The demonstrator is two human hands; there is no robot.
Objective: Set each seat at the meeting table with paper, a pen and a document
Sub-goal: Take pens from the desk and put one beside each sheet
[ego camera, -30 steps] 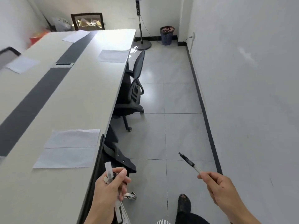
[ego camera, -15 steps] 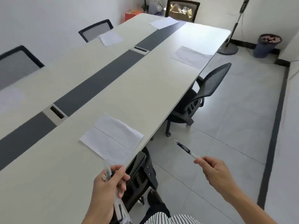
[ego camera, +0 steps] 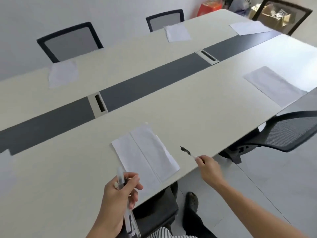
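A creased white paper point(ego camera: 145, 154) lies at the near edge of the long meeting table point(ego camera: 197, 103). My right hand point(ego camera: 208, 167) pinches the end of a black-tipped pen point(ego camera: 187, 152), holding it just above the tabletop to the right of that paper. My left hand point(ego camera: 120, 194) grips a bundle of clear pens point(ego camera: 126, 205) upright, near the table's front edge. More white papers lie at other seats: far left point(ego camera: 62, 73), far middle point(ego camera: 177, 32), the head end point(ego camera: 248, 27) and right point(ego camera: 272, 85).
A dark strip with two cable slots point(ego camera: 100, 103) runs down the table's middle. Mesh chairs stand at the far side point(ego camera: 68, 41), point(ego camera: 164, 18) and at the right point(ego camera: 288, 133). A chair is tucked under the edge in front of me point(ego camera: 154, 212). Grey tiled floor lies to the right.
My view has swung left from the aisle onto the table. My right hand has carried its pen from over the floor to over the tabletop beside the near paper.
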